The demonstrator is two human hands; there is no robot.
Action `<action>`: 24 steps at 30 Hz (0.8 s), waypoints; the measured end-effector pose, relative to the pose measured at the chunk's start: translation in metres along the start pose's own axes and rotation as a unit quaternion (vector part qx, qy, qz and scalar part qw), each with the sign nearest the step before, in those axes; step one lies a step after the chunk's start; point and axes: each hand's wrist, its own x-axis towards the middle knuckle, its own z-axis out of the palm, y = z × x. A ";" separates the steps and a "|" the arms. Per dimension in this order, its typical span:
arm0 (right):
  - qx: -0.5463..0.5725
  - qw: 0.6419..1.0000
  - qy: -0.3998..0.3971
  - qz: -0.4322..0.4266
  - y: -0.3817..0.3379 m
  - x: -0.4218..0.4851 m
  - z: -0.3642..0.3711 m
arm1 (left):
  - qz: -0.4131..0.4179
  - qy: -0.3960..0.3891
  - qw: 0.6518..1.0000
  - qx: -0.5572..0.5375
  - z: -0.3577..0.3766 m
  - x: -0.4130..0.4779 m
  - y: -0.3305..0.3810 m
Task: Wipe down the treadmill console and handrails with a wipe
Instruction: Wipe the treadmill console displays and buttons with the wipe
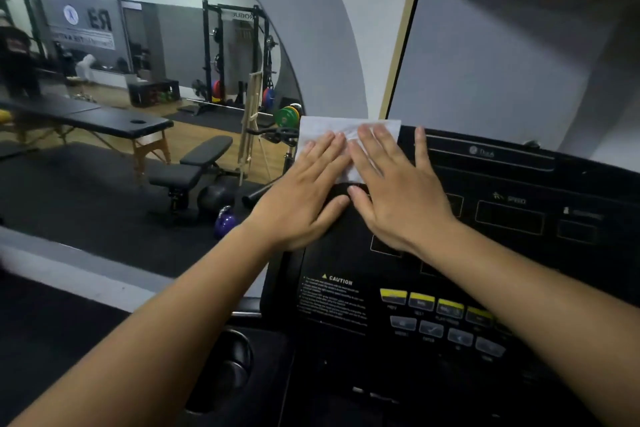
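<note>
A white wipe (320,130) lies spread over the top left corner of the black treadmill console (502,246). My left hand (304,198) lies flat on the wipe's left part, fingers straight and together. My right hand (398,191) lies flat beside it, fingers spread, its inner fingers on the wipe and its outer fingers on the bare console. The two thumbs almost touch over the dark panel. A caution label (334,302) and yellow and grey buttons (446,319) sit lower on the console. Only a short dark bar (256,196) sticks out at the console's left.
A cup holder (232,371) sits at the console's lower left. A wood-framed panel (519,55) stands behind the console. Left of the treadmill are a weight bench (194,166), a purple kettlebell (225,222), a massage table (104,120) and a squat rack (239,55).
</note>
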 end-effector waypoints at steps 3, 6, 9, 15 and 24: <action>0.019 0.999 -0.001 -0.032 -0.019 -0.037 0.013 | -0.002 -0.017 1.000 0.008 0.017 -0.046 0.016; 0.029 0.996 -0.022 -0.077 -0.034 -0.072 0.023 | 0.043 -0.043 0.998 0.036 0.025 -0.082 0.019; -0.003 0.997 -0.023 -0.071 -0.021 -0.053 0.016 | 0.044 -0.038 0.998 0.017 0.011 -0.054 0.003; -0.026 0.999 -0.021 0.036 0.001 0.006 -0.008 | -0.012 0.015 1.000 0.001 -0.006 0.018 -0.004; 0.028 0.995 -0.037 -0.088 -0.052 -0.093 0.028 | -0.012 -0.007 0.996 -0.083 0.038 -0.113 0.037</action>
